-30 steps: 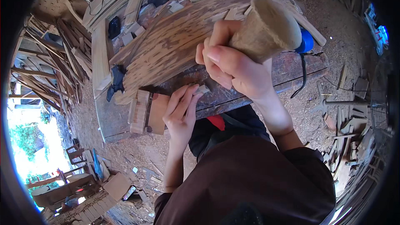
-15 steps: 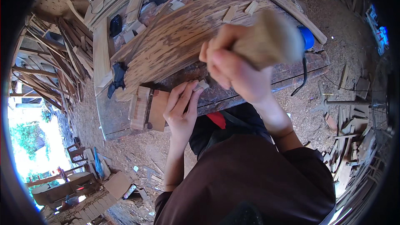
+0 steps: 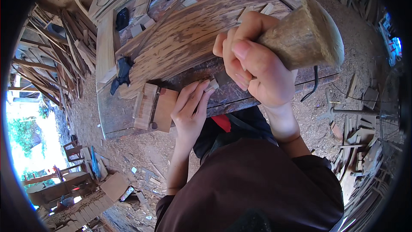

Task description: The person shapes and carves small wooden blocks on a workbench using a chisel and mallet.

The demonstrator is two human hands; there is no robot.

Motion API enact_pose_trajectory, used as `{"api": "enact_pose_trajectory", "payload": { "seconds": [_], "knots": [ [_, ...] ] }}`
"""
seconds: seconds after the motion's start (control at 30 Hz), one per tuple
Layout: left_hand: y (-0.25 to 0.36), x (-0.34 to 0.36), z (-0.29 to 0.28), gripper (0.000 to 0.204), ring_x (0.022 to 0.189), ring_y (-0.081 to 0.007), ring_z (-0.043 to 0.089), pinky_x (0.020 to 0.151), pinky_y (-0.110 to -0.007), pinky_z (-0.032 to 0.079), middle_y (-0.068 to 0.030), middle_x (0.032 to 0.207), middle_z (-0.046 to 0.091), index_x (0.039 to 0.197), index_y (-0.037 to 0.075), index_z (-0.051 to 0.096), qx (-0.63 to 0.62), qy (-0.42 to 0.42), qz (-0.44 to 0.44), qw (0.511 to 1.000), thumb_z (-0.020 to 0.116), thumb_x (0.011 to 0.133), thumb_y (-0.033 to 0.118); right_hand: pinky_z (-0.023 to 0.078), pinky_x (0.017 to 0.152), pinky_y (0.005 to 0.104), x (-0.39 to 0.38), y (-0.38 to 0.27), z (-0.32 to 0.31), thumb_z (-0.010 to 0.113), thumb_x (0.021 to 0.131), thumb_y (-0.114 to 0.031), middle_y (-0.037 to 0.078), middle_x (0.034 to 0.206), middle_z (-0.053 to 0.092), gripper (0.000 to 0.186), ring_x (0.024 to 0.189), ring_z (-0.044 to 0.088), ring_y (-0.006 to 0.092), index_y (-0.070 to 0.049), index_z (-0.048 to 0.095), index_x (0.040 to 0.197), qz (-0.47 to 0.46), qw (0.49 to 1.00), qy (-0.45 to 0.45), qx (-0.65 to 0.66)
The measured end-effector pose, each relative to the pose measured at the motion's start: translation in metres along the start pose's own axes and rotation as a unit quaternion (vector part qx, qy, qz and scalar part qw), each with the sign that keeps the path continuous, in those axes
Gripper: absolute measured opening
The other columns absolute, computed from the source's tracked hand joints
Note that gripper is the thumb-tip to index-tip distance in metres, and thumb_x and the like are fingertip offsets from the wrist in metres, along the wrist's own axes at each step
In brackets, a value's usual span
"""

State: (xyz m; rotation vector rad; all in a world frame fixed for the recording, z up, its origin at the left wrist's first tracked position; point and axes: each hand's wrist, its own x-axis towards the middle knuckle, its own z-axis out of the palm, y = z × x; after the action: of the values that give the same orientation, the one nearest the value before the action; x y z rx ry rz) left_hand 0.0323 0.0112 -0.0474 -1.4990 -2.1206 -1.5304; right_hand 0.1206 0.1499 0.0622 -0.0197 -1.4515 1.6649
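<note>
My right hand (image 3: 262,62) is wrapped round the narrow end of a thick wooden mallet (image 3: 296,38), whose broad, frayed end points up and to the right above the bench. At the near edge of the workbench (image 3: 116,120), my left hand (image 3: 191,107) pinches a small pale wooden block (image 3: 212,85) between its fingertips. Just left of that hand lie a flat brown board piece (image 3: 165,109) and a striped wood block (image 3: 146,105). A gap separates the two hands. My right palm and part of the mallet's grip are hidden by my fingers.
A long, rough-faced plank (image 3: 184,38) crosses the bench behind my hands. A black clamp-like piece (image 3: 123,75) sits at its left end. Small wood offcuts (image 3: 267,8) lie on the far side. Stacked scrap wood (image 3: 77,38) stands on the left.
The mallet, blurred before, is now sharp and sits slightly farther right, its broad end more in view. My left hand keeps its hold on the block; the whole view has shifted slightly.
</note>
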Motion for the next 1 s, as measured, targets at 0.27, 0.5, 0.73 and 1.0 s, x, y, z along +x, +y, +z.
{"api": "enact_pose_trajectory", "payload": {
  "seconds": [0.27,0.5,0.73,1.0],
  "knots": [
    [0.002,-0.001,0.001,0.023,0.086,-0.0227,0.067,0.076,-0.031,0.053,-0.0114,0.098,0.066,0.101,-0.003,0.070,0.008,0.016,0.021,1.000,0.072,0.078,-0.005,0.040,0.070,0.0304,-0.002,0.004,0.002,0.051,0.086,-0.012,-0.002,0.049,0.042,0.016,0.040,0.034,0.0064,-0.007,0.044,0.072,-0.011,1.000,0.005,0.012],
    [0.006,-0.001,0.002,0.022,0.085,-0.0236,0.068,0.074,-0.031,0.054,-0.0131,0.098,0.065,0.100,-0.003,0.070,-0.017,0.002,0.025,1.000,0.073,0.078,-0.004,0.038,0.071,0.0307,-0.007,-0.006,0.004,0.050,0.087,-0.012,-0.002,0.050,0.042,0.015,0.042,0.033,0.0058,-0.009,0.043,0.074,0.022,1.000,-0.008,-0.009],
    [0.004,-0.002,0.004,0.024,0.083,-0.0224,0.066,0.073,-0.030,0.054,-0.0122,0.097,0.065,0.100,-0.003,0.069,-0.012,-0.009,0.039,0.999,0.074,0.077,-0.001,0.036,0.058,0.0262,-0.004,-0.003,-0.007,0.054,0.085,-0.005,0.002,0.058,0.049,0.013,0.045,0.040,0.0068,-0.005,0.049,0.073,0.009,0.999,-0.037,0.036],
    [0.011,0.000,0.003,0.024,0.082,-0.0253,0.066,0.072,-0.032,0.054,-0.0129,0.096,0.065,0.100,-0.002,0.069,-0.014,0.009,0.049,0.999,0.075,0.076,-0.001,0.035,0.070,0.0314,-0.005,-0.011,-0.005,0.049,0.087,-0.015,0.000,0.048,0.040,0.021,0.038,0.030,0.0081,-0.011,0.040,0.068,0.004,0.999,-0.031,0.010]
  ]
}}
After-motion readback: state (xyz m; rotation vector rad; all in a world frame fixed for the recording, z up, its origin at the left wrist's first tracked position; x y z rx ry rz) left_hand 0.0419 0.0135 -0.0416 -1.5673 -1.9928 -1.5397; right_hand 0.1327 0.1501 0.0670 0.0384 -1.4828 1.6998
